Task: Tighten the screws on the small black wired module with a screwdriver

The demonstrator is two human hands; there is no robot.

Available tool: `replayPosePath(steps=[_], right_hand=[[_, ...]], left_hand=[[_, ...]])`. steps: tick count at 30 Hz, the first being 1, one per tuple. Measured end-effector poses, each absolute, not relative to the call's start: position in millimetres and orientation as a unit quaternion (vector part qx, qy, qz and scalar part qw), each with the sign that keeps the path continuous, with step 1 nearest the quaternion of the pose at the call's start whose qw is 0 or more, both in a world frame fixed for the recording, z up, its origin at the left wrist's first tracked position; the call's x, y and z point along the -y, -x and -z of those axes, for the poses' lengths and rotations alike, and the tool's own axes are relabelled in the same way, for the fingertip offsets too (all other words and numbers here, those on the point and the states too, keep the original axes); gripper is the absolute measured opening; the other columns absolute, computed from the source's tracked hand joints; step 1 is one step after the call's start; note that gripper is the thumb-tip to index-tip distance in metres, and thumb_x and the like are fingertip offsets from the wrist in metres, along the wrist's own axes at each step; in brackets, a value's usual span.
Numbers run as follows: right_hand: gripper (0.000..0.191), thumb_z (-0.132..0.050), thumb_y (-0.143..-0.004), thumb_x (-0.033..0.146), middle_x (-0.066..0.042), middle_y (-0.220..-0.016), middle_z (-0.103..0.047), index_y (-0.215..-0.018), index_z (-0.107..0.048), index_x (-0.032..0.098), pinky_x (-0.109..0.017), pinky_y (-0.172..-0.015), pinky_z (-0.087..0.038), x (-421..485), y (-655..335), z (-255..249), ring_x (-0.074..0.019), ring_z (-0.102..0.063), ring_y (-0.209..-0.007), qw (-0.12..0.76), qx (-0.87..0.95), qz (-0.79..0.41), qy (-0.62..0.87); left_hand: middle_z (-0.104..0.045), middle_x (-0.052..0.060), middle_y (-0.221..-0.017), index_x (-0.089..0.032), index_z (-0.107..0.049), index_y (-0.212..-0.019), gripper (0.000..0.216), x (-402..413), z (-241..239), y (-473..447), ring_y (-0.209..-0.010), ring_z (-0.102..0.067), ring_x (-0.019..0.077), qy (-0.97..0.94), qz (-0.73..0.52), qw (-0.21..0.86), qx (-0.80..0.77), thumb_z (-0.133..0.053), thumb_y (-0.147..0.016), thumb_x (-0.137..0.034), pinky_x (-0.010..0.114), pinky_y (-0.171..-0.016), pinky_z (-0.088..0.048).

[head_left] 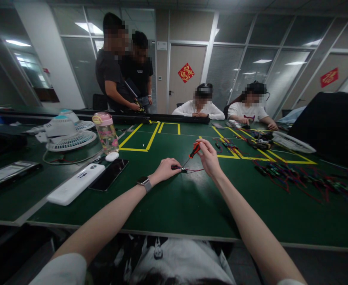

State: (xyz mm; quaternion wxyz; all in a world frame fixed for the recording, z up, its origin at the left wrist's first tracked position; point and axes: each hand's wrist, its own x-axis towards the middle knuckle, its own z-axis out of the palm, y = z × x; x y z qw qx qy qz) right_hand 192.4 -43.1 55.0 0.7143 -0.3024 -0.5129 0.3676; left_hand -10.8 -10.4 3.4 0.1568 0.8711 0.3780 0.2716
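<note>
In the head view, my right hand (209,155) is closed on a screwdriver (195,150) with an orange and black handle. Its thin shaft slants down and left toward a small wired connector (184,170) on the green table (174,206). My left hand (166,170) lies low on the table, its fingers closed around the left end of that connector and pinning it down. Dark red and black wires run from the connector to the right, under my right hand. Whether the tip sits in a screw is too small to make out.
Left of my arms are a white power bank (76,184), a black phone (109,174), a bottle with a pink lid (105,132) and a white fan (71,138). Many wired parts (304,178) lie at the right. Two people sit opposite; two stand behind.
</note>
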Motion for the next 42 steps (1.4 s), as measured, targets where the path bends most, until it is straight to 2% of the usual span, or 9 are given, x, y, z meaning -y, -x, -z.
replayPosePath(steps=[5,8,12,19,24,30,33,42], right_hand=[[0.034,-0.083,-0.073,0.053,0.001,-0.077,-0.066,-0.095,-0.075,0.028,-0.031,-0.074,-0.05,44.1,-191.9,-55.9,-0.0172,-0.061,-0.076,0.7,0.529,-0.369,0.307],[0.037,-0.081,-0.076,0.054,-0.001,-0.086,-0.071,-0.104,-0.074,0.029,-0.034,-0.081,-0.052,44.8,-192.1,-56.7,-0.0187,-0.065,-0.084,0.689,0.535,-0.395,0.286],[0.036,-0.08,-0.076,0.055,-0.002,-0.094,-0.073,-0.101,-0.072,0.03,-0.034,-0.082,-0.053,46.1,-190.8,-57.4,-0.0203,-0.066,-0.092,0.683,0.528,-0.425,0.273],[0.033,-0.084,-0.071,0.053,0.001,-0.079,-0.063,-0.089,-0.073,0.028,-0.029,-0.07,-0.047,47.5,-188.5,-58.1,-0.0159,-0.057,-0.075,0.697,0.519,-0.394,0.298],[0.035,-0.079,-0.078,0.054,0.002,-0.078,-0.062,-0.102,-0.071,0.03,-0.03,-0.074,-0.05,47.6,-190.6,-58.1,-0.0162,-0.059,-0.077,0.684,0.539,-0.387,0.303],[0.034,-0.078,-0.078,0.056,-0.001,-0.088,-0.07,-0.095,-0.069,0.029,-0.033,-0.083,-0.053,44.5,-193.3,-55.7,-0.0184,-0.065,-0.086,0.699,0.537,-0.36,0.307],[0.036,-0.075,-0.081,0.058,-0.003,-0.094,-0.073,-0.099,-0.07,0.028,-0.037,-0.088,-0.053,43.4,-194.4,-55.7,-0.0211,-0.067,-0.093,0.689,0.548,-0.365,0.303],[0.032,-0.075,-0.081,0.056,0.0,-0.09,-0.066,-0.1,-0.075,0.03,-0.03,-0.083,-0.051,44.0,-195.1,-55.9,-0.0165,-0.06,-0.085,0.696,0.548,-0.346,0.309]], left_hand=[[-0.077,0.004,-0.115,-0.024,-0.081,-0.101,0.016,10.8,-4.6,10.0,-0.108,-0.068,0.0243,-0.873,-0.27,0.157,-0.374,-0.071,-0.094,-0.033,0.039,-0.102,-0.048],[-0.077,0.004,-0.114,-0.023,-0.081,-0.1,0.015,10.2,-4.1,9.5,-0.107,-0.068,0.0238,-0.874,-0.271,0.16,-0.371,-0.071,-0.094,-0.032,0.038,-0.101,-0.049],[-0.077,0.003,-0.115,-0.024,-0.081,-0.1,0.014,9.7,-3.5,9.4,-0.108,-0.068,0.0235,-0.87,-0.273,0.16,-0.378,-0.072,-0.093,-0.031,0.037,-0.101,-0.05],[-0.078,0.003,-0.114,-0.024,-0.081,-0.1,0.014,9.8,-3.7,9.2,-0.107,-0.068,0.0227,-0.871,-0.273,0.16,-0.376,-0.071,-0.093,-0.032,0.036,-0.101,-0.049],[-0.078,0.003,-0.114,-0.025,-0.082,-0.099,0.016,9.7,-3.6,9.4,-0.112,-0.066,0.0248,-0.872,-0.274,0.15,-0.377,-0.071,-0.094,-0.035,0.039,-0.104,-0.047],[-0.077,0.003,-0.117,-0.025,-0.082,-0.1,0.016,9.8,-3.4,10.5,-0.109,-0.068,0.0241,-0.874,-0.268,0.154,-0.376,-0.07,-0.094,-0.034,0.04,-0.103,-0.048],[-0.077,0.003,-0.117,-0.025,-0.081,-0.101,0.015,9.0,-2.3,10.7,-0.109,-0.067,0.0238,-0.872,-0.267,0.153,-0.379,-0.072,-0.093,-0.032,0.039,-0.103,-0.048],[-0.077,0.003,-0.116,-0.025,-0.081,-0.101,0.015,7.0,0.9,9.9,-0.113,-0.065,0.0251,-0.872,-0.272,0.148,-0.378,-0.072,-0.093,-0.034,0.041,-0.106,-0.046]])
